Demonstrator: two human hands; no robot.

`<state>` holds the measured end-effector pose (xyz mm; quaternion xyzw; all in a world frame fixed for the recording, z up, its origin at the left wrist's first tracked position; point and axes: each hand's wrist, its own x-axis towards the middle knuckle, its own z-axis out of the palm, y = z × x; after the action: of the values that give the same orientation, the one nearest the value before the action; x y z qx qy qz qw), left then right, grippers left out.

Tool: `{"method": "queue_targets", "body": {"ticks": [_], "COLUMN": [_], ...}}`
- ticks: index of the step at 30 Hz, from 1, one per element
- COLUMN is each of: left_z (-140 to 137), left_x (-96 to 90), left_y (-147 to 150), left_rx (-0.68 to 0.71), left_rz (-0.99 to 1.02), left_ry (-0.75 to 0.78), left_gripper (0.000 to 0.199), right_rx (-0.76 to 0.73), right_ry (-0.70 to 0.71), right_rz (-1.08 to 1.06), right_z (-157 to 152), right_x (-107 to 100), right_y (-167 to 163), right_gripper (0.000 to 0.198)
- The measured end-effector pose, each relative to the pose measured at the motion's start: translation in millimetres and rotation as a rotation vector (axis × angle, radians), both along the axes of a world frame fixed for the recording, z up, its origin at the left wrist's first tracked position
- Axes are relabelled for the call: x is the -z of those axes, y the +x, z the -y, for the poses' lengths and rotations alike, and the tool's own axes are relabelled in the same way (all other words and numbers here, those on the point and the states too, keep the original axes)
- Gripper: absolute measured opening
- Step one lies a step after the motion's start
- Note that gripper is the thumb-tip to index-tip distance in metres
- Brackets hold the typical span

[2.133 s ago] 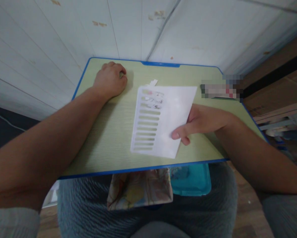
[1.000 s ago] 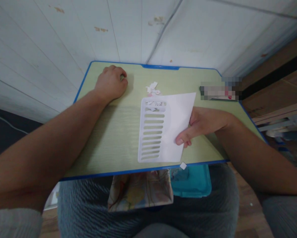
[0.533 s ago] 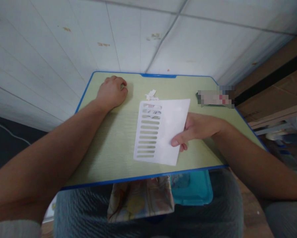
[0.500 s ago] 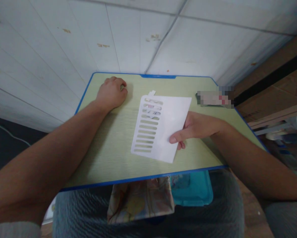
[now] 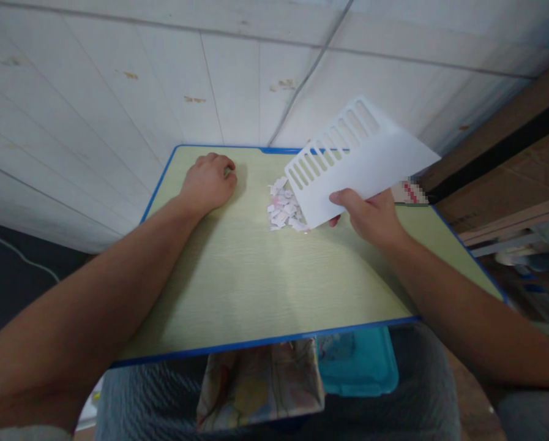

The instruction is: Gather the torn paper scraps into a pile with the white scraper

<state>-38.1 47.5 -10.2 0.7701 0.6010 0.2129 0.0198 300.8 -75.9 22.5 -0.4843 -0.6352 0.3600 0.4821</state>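
In the head view my right hand (image 5: 370, 214) grips a white slotted sheet (image 5: 347, 190), thumb on top. The sheet is tilted, with a row of long slots along its upper left edge and its lower corner beside a heap of torn paper scraps (image 5: 283, 208). Those scraps lie on the table behind the middle. To the left, my left hand (image 5: 210, 184) rests on the pale green table (image 5: 237, 294), its fingers curled and a small gap between thumb and finger. Nothing shows in it; the palm is hidden.
A blurred-out item (image 5: 412, 193) lies at the table's right edge, partly behind the sheet. Below the front edge are a patterned cloth bag (image 5: 265, 386) and a turquoise tray (image 5: 370, 367). A white wall (image 5: 164, 79) stands behind; cardboard boxes (image 5: 508, 165) are at the right.
My right hand has raised the slotted sheet up and right and turned it, uncovering the heap of paper scraps. My left hand has stayed in place on the table.
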Motion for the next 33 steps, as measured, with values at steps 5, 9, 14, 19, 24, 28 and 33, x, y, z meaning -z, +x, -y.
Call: {"method": "queue_targets", "body": {"ticks": [5, 9, 14, 19, 24, 28, 33], "left_z": [-3.4, -5.1, -4.8, -4.7, -7.0, -8.3, -5.9], "left_x": [3.8, 6.1, 5.0, 2.2, 2.6, 4.0, 3.5], "left_y": [-3.4, -3.1, -1.2, -1.0, -1.7, -1.1, 4.9], "left_rx": [0.025, 0.012, -0.009, -0.03, -0.025, -0.016, -0.025], "left_rz": [0.02, 0.015, 0.015, -0.015, 0.011, 0.019, -0.05], "left_ry": [0.018, 0.025, 0.033, 0.022, 0.018, 0.026, 0.048], "left_gripper": [0.039, 0.039, 0.037, 0.033, 0.03, 0.032, 0.042], "right_rx": [-0.032, -0.131, -0.153, -0.187, -0.115, -0.044, 0.01], "right_ry": [-0.021, -0.071, -0.114, -0.19, -0.227, -0.231, -0.136], "right_rz": [0.02, 0.077, 0.081, 0.154, 0.177, 0.126, 0.246], "right_z": [-0.7, 3.1, 6.5, 0.6, -5.2, 2.8, 2.8], "right_x": [7.8, 8.5, 0.4, -3.5, 4.8, 5.2, -15.0], "right_y": [-11.7, -24.2, -48.5, -77.7, -77.2, -57.1, -28.8], "right_gripper": [0.023, 0.031, 0.02, 0.024, 0.043, 0.027, 0.017]}}
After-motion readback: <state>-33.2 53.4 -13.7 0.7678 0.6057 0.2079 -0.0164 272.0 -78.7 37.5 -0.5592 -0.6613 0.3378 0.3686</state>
